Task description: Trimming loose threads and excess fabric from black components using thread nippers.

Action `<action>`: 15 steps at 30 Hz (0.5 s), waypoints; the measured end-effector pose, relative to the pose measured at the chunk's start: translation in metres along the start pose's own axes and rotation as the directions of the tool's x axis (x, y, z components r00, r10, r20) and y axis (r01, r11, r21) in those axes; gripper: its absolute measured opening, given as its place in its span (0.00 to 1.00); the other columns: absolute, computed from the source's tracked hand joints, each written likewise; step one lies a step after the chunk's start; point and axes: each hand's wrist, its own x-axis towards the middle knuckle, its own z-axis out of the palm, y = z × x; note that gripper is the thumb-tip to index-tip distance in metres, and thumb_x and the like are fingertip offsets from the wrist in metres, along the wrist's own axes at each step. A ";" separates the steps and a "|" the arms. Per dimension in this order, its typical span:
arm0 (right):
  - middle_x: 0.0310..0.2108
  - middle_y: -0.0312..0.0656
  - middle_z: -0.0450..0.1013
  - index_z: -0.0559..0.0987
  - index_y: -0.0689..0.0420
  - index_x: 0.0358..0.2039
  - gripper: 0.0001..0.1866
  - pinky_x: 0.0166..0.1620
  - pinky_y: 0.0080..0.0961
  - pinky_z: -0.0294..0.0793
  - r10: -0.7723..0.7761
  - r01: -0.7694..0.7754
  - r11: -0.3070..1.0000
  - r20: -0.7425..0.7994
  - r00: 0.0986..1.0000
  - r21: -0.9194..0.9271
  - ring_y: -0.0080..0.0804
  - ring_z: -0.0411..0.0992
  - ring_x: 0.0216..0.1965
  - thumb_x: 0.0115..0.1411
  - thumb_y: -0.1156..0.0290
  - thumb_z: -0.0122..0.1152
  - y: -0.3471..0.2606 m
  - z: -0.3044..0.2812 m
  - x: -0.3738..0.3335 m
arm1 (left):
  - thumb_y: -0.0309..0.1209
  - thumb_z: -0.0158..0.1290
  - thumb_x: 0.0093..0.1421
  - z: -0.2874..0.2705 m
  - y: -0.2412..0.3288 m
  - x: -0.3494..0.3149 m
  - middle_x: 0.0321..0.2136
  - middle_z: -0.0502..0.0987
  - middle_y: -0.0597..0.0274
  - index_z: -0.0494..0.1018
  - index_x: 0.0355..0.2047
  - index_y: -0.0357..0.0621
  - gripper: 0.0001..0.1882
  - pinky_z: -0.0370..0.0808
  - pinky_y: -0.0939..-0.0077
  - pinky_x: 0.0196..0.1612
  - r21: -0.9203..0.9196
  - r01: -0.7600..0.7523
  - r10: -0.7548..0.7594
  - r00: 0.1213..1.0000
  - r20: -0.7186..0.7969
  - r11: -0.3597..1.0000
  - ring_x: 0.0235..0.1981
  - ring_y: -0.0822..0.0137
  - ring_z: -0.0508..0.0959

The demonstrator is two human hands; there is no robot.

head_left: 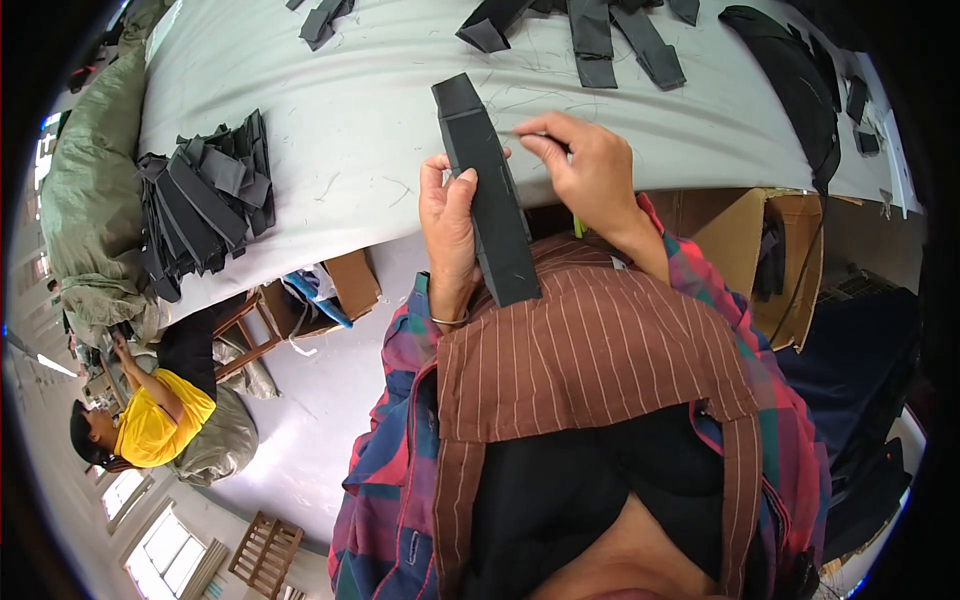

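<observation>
My left hand (450, 215) grips a long black fabric strip (484, 190), its thumb lying on the strip's face. The piece is folded over at its far end and stands tilted above the table's near edge. Just right of the strip is my right hand (590, 165), closed in a pinch with its fingertips close to the strip's edge. A bit of something thin and dark shows among those fingers, too small to name. Loose threads lie on the pale cloth behind the hands.
The table (370, 110) has a pale cloth. A pile of black strips (205, 195) lies left; more strips (592, 45) lie at the far side. Black fabric (790, 85) hangs at right. Below are a cardboard box (800, 250) and a wooden stool (245, 335). A person in yellow (165, 415) works at left.
</observation>
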 end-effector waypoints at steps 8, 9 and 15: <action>0.23 0.34 0.73 0.79 0.50 0.34 0.08 0.29 0.28 0.67 -0.144 0.145 0.989 0.060 0.988 -0.005 0.33 0.71 0.25 0.53 0.66 0.62 -0.008 -0.009 -0.002 | 0.23 0.46 0.62 -0.011 -0.002 -0.001 0.35 0.75 0.58 0.59 0.43 0.44 0.11 0.74 0.81 0.32 -0.009 -0.068 0.067 0.997 -0.030 0.998 0.31 0.75 0.74; 0.23 0.34 0.72 0.79 0.50 0.34 0.08 0.29 0.28 0.66 -0.197 0.199 0.978 0.039 0.980 -0.059 0.33 0.71 0.25 0.53 0.66 0.62 -0.008 -0.006 -0.004 | 0.23 0.46 0.62 -0.009 -0.002 -0.002 0.35 0.74 0.58 0.60 0.43 0.43 0.10 0.73 0.82 0.33 0.013 -0.091 0.092 0.993 -0.070 0.996 0.31 0.76 0.74; 0.30 0.40 0.77 0.80 0.56 0.36 0.09 0.32 0.24 0.71 0.073 -0.103 0.967 0.132 0.989 0.233 0.33 0.74 0.29 0.53 0.72 0.63 -0.012 0.008 -0.002 | 0.22 0.46 0.62 -0.009 0.001 -0.002 0.36 0.74 0.59 0.60 0.42 0.42 0.10 0.72 0.83 0.35 0.054 -0.143 0.148 0.984 -0.103 0.988 0.32 0.76 0.73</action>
